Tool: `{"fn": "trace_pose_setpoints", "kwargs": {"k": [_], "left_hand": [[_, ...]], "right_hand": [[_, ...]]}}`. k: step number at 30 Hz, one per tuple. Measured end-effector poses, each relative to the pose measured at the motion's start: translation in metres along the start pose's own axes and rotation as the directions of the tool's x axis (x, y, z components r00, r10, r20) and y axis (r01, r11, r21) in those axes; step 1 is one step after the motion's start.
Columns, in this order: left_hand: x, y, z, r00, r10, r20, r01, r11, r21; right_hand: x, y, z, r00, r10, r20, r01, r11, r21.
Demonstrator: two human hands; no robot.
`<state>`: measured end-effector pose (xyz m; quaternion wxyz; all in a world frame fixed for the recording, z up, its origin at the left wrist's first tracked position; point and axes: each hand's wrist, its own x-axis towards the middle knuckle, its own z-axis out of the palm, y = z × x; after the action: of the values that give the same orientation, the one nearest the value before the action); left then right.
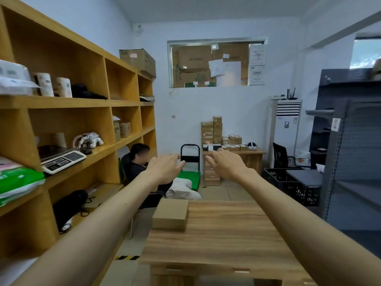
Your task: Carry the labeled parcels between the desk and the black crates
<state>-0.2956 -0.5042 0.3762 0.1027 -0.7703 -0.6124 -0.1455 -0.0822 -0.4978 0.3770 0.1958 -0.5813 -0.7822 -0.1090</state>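
A brown cardboard parcel (170, 215) lies flat at the far left corner of the wooden desk (222, 240) in front of me. Both my arms stretch forward above the desk. My left hand (165, 168) and my right hand (226, 165) hover in the air beyond the parcel, fingers relaxed and spread, holding nothing. Black crates (292, 186) stand on the floor to the right, past the desk's far edge.
A tall wooden shelf unit (82, 124) with a scale and packets lines the left wall. A person sits on a chair (144, 168) by it. A green trolley (190, 172), a far desk with stacked boxes (214, 131) and grey metal racks (354, 151) on the right.
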Motion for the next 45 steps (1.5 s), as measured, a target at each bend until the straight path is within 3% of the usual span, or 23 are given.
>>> {"fn": "trace_pose_setpoints", "kwargs": {"k": [13, 24, 38, 45], "left_hand": [[0.138, -0.108, 0.049, 1.000, 0.017, -0.020, -0.019, 0.996, -0.087], [0.206, -0.156, 0.111, 0.999, 0.009, 0.032, -0.006, 0.995, -0.097], [0.360, -0.171, 0.193, 0.995, 0.003, 0.102, 0.004, 0.997, -0.073], [0.436, -0.188, 0.273, 0.993, -0.050, 0.108, 0.060, 0.994, -0.094]], "right_hand": [[0.151, -0.026, 0.079, 0.999, 0.041, 0.022, -0.040, 0.999, -0.021], [0.231, -0.022, 0.158, 0.997, 0.033, 0.073, -0.031, 0.999, -0.024], [0.365, 0.053, 0.262, 0.993, 0.043, 0.111, -0.045, 0.999, 0.017], [0.434, 0.105, 0.339, 0.987, 0.071, 0.141, -0.084, 0.993, 0.088]]}}
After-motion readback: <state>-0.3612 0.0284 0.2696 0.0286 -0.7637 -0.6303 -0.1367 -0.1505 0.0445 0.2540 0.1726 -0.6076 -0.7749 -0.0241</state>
